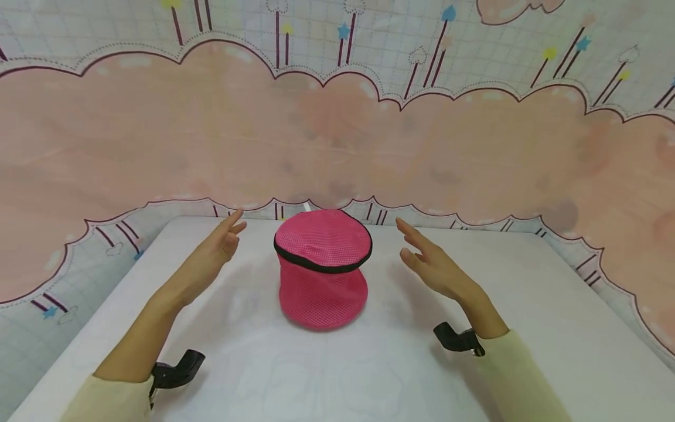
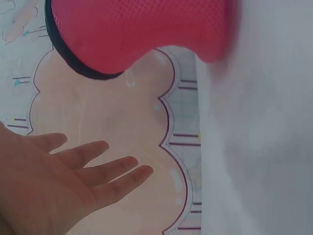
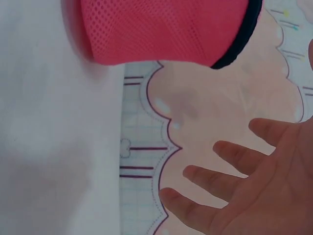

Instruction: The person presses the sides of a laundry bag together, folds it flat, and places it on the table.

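A pink mesh pop-up basket (image 1: 323,268) with a black-trimmed rim stands on the white table (image 1: 527,328), its body twisted and leaning slightly. The left hand (image 1: 218,246) is raised to the left of the basket, fingers straight, palm facing it, not touching it. The right hand (image 1: 432,264) is raised to the right of the basket, fingers extended and slightly spread, also apart from it. 2 black wrist mounts (image 1: 457,339) sit at the cuffs of pale yellow sleeves (image 1: 519,381). A pink cloud-pattern backdrop (image 1: 337,135) surrounds the table.
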`<state>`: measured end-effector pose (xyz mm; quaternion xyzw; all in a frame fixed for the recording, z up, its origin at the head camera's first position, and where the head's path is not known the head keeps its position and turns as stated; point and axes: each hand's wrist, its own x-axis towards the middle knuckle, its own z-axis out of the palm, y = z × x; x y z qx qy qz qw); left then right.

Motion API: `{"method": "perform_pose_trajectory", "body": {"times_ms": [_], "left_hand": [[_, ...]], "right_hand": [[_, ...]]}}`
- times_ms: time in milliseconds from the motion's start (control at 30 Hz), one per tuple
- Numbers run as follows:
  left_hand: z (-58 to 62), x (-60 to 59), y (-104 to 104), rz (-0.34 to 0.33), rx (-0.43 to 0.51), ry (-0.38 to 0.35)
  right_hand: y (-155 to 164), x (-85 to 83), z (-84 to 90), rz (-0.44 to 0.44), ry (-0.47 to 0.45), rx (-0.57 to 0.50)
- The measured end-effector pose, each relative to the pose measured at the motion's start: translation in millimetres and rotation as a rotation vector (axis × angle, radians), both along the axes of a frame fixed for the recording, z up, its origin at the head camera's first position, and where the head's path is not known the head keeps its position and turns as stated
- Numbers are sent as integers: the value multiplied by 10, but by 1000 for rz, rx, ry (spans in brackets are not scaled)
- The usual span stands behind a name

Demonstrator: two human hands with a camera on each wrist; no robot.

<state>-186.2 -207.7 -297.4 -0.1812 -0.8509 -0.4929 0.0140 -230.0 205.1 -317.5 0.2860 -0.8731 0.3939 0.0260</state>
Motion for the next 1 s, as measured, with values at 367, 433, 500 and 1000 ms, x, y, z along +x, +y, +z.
{"method": "perform_pose_trajectory", "body": {"times_ms": [367, 433, 500, 1000], "left_hand": [[-45, -123, 310, -20, -29, -3], [-39, -127, 344, -23, -18, -11], [-38, -133, 375, -27, -2, -17], [-176, -79, 365, -45, 63, -99]], "right_hand": [[-238, 13, 68, 52, -54, 3], [-267, 22, 77, 61, -56, -6], [-291, 31, 79, 67, -63, -20], [-566, 22, -78, 104, -201, -174]]}}
